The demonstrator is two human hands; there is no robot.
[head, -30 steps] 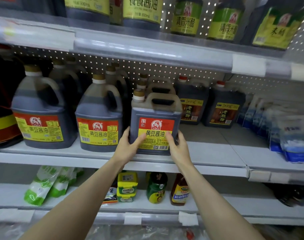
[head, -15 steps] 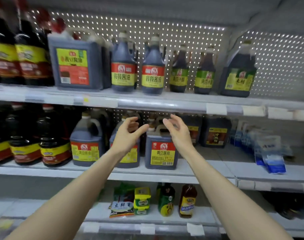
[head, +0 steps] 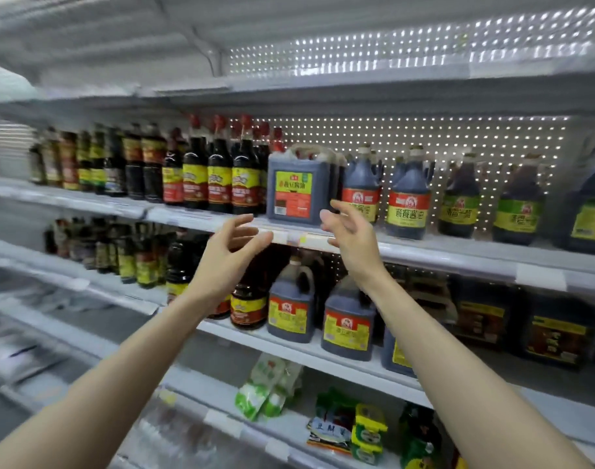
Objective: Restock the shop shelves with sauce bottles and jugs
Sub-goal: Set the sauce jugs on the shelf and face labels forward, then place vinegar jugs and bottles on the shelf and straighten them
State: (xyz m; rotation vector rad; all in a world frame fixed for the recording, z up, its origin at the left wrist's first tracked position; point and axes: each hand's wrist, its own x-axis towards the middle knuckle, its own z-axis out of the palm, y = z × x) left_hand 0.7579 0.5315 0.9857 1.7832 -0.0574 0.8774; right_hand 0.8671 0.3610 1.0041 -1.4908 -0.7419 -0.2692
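Left grip (head: 226, 255) and right grip (head: 352, 236), both spread apart, hover before white shelf (head: 424, 252) bearing square jug (head: 294, 194).

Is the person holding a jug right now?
No: the left hand and right hand are open and empty in front of the square jug on the shelf.

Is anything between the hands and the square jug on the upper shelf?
Nothing visible. The left hand and right hand are open in front of the jug, at the shelf's front edge.
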